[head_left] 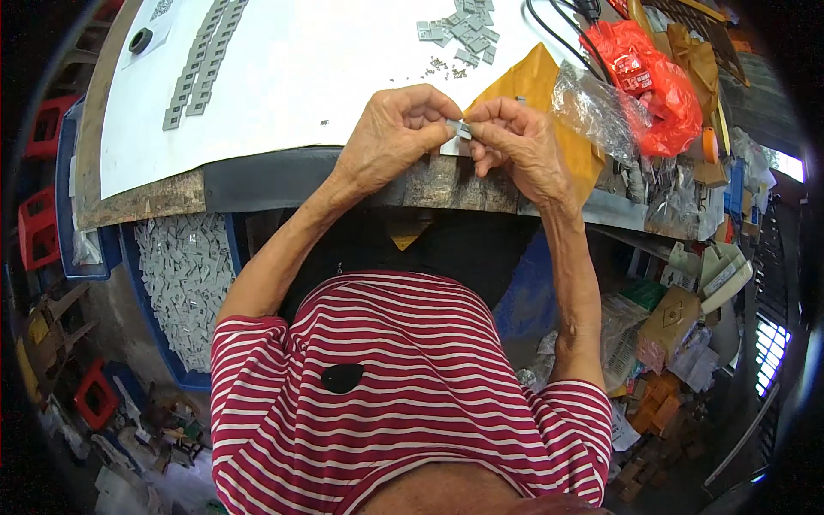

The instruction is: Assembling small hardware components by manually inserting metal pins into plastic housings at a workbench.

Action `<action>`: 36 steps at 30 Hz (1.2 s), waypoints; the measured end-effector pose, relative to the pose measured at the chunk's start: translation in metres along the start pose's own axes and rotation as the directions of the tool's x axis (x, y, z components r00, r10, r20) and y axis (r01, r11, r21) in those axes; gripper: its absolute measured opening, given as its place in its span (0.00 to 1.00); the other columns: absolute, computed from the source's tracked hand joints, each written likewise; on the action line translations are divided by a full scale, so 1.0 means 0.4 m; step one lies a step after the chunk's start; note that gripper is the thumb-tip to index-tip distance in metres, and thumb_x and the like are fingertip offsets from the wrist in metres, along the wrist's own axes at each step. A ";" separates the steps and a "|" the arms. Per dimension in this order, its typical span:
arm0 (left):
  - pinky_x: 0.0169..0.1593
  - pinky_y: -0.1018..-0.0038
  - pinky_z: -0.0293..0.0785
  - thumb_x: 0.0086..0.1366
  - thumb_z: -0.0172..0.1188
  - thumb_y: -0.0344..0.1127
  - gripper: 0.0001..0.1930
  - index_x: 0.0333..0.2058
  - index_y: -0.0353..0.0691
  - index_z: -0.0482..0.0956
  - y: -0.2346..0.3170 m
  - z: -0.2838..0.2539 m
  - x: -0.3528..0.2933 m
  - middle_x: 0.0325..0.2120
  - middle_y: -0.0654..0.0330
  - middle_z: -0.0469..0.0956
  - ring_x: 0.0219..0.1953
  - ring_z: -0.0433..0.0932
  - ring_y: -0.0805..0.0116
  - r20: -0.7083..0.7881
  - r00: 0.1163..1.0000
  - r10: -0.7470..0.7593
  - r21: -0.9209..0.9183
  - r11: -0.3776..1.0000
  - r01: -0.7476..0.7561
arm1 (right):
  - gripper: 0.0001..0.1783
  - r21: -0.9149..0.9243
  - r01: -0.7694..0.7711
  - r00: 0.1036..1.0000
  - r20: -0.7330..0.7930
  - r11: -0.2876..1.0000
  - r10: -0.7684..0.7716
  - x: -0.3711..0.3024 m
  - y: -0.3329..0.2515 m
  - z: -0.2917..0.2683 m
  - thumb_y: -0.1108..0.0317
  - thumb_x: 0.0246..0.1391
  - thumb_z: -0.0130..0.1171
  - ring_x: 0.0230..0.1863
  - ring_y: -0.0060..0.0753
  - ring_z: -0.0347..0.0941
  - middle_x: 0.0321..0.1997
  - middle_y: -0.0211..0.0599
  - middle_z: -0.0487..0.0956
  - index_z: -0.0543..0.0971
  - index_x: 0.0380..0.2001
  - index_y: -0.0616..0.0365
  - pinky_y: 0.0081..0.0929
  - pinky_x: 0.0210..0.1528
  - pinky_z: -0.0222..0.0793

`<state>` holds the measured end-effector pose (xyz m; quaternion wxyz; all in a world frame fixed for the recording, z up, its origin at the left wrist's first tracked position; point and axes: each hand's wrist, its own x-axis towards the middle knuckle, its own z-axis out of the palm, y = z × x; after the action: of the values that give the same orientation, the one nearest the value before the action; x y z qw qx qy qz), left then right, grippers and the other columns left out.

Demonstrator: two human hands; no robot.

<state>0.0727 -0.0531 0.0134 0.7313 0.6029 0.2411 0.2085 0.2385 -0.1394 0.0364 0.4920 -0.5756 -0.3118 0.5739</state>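
Observation:
Over the table's near edge, my left hand (390,133) and my right hand (525,148) meet around a small grey plastic piece (462,130). The fingertips of both hands pinch it, covering part of it. Just beyond lie tiny brass-coloured bits (446,68), too small to make out clearly. Behind them is a loose pile of flat grey plastic pieces (470,34). Farther left, similar grey pieces stand lined up in two long rows (196,77). A white sheet (283,69) lies under all of these.
Right of my hands lie a yellow-brown envelope (524,77), clear plastic wrap (592,107), a red plastic bag (648,81) and black cables (558,26). A black ring (140,40) sits far left. Below the table's left side stands a blue bin (131,257) full of grey pieces.

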 end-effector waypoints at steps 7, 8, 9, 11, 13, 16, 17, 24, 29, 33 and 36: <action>0.29 0.84 0.70 0.54 0.56 0.26 0.10 0.36 0.32 0.74 -0.006 0.007 0.005 0.24 0.63 0.75 0.25 0.72 0.80 -0.027 0.999 0.024 0.102 0.995 -0.021 | 0.05 -0.095 0.077 0.995 -0.049 0.992 -0.082 0.003 0.013 0.003 0.75 0.49 0.53 0.16 0.19 0.69 0.18 0.34 0.73 0.73 0.29 0.67 0.13 0.16 0.65; 0.29 0.82 0.70 0.54 0.56 0.26 0.10 0.36 0.32 0.74 0.002 0.004 0.006 0.24 0.61 0.76 0.25 0.73 0.78 0.002 0.994 0.109 0.261 0.960 -0.105 | 0.04 -0.103 0.087 0.993 -0.074 0.991 -0.095 0.005 0.012 0.005 0.76 0.49 0.53 0.15 0.19 0.68 0.18 0.34 0.73 0.73 0.28 0.67 0.13 0.16 0.64; 0.29 0.80 0.71 0.53 0.56 0.26 0.10 0.37 0.32 0.74 0.007 0.001 0.007 0.24 0.60 0.76 0.25 0.74 0.75 0.043 0.981 0.187 0.410 0.893 -0.188 | 0.04 -0.102 0.088 0.993 -0.073 0.991 -0.096 0.007 0.008 0.006 0.76 0.49 0.53 0.15 0.19 0.68 0.18 0.34 0.73 0.73 0.28 0.67 0.13 0.16 0.64; 0.30 0.78 0.71 0.53 0.56 0.26 0.10 0.36 0.32 0.74 -0.001 -0.002 0.018 0.24 0.57 0.76 0.25 0.74 0.72 0.052 0.957 0.287 0.503 0.820 -0.274 | 0.05 -0.160 0.080 0.992 -0.080 0.984 -0.093 0.014 -0.002 0.010 0.75 0.49 0.53 0.16 0.19 0.69 0.18 0.34 0.73 0.74 0.28 0.67 0.13 0.17 0.65; 0.30 0.76 0.71 0.53 0.57 0.26 0.10 0.36 0.32 0.74 -0.007 -0.006 0.025 0.25 0.55 0.76 0.25 0.75 0.69 0.070 0.920 0.386 0.595 0.724 -0.349 | 0.06 -0.161 0.060 0.993 -0.088 0.985 -0.075 0.017 -0.010 0.014 0.75 0.49 0.53 0.16 0.20 0.69 0.18 0.34 0.73 0.74 0.29 0.68 0.14 0.17 0.66; 0.31 0.74 0.71 0.53 0.56 0.26 0.09 0.34 0.30 0.73 0.000 -0.030 0.030 0.25 0.51 0.76 0.26 0.76 0.65 0.088 0.906 0.415 0.620 0.689 -0.376 | 0.09 -0.124 -0.007 0.996 -0.094 0.992 -0.005 0.025 -0.019 0.020 0.73 0.50 0.53 0.18 0.22 0.71 0.20 0.36 0.74 0.73 0.33 0.70 0.15 0.21 0.69; 0.31 0.74 0.71 0.53 0.56 0.26 0.09 0.34 0.30 0.73 0.006 -0.046 0.029 0.25 0.51 0.76 0.26 0.76 0.65 0.075 0.904 0.422 0.638 0.676 -0.369 | 0.10 -0.139 0.015 0.996 -0.089 0.990 -0.027 0.027 -0.017 0.021 0.72 0.52 0.53 0.20 0.23 0.72 0.22 0.37 0.75 0.73 0.35 0.70 0.16 0.24 0.71; 0.31 0.76 0.70 0.54 0.55 0.29 0.08 0.34 0.32 0.74 0.012 -0.193 0.074 0.23 0.56 0.76 0.26 0.73 0.70 -0.137 0.921 0.364 0.719 0.676 -0.160 | 0.11 -0.110 0.041 0.982 -0.179 0.993 -0.061 -0.022 -0.047 -0.001 0.72 0.53 0.52 0.20 0.22 0.69 0.23 0.37 0.74 0.72 0.37 0.70 0.14 0.22 0.66; 0.29 0.74 0.68 0.50 0.57 0.32 0.10 0.31 0.35 0.75 -0.013 -0.349 0.125 0.21 0.56 0.73 0.22 0.71 0.68 -0.275 0.839 0.469 0.829 0.558 -0.041 | 0.09 -0.089 0.099 0.984 -0.140 0.991 -0.111 -0.051 -0.037 -0.021 0.76 0.52 0.50 0.19 0.22 0.68 0.23 0.38 0.74 0.72 0.36 0.71 0.15 0.22 0.65; 0.31 0.71 0.68 0.48 0.57 0.34 0.10 0.31 0.36 0.76 -0.015 -0.424 0.172 0.22 0.54 0.74 0.25 0.72 0.63 -0.305 0.805 0.509 0.867 0.499 0.013 | 0.09 -0.096 0.101 0.982 -0.148 0.990 -0.114 -0.087 -0.027 -0.037 0.76 0.53 0.49 0.21 0.22 0.68 0.28 0.39 0.74 0.73 0.36 0.69 0.16 0.21 0.65; 0.33 0.71 0.69 0.48 0.57 0.35 0.11 0.31 0.38 0.77 -0.015 -0.464 0.191 0.24 0.53 0.75 0.27 0.73 0.61 -0.380 0.778 0.500 0.873 0.472 0.123 | 0.09 -0.046 0.058 0.987 -0.148 0.997 -0.064 -0.111 -0.024 -0.044 0.75 0.53 0.50 0.23 0.21 0.70 0.29 0.40 0.75 0.72 0.36 0.70 0.15 0.23 0.68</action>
<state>0.0216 0.1365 -0.0293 0.1836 0.8112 0.4536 0.3201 0.2508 -0.1811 0.0584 0.5192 -0.6174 -0.3032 0.5072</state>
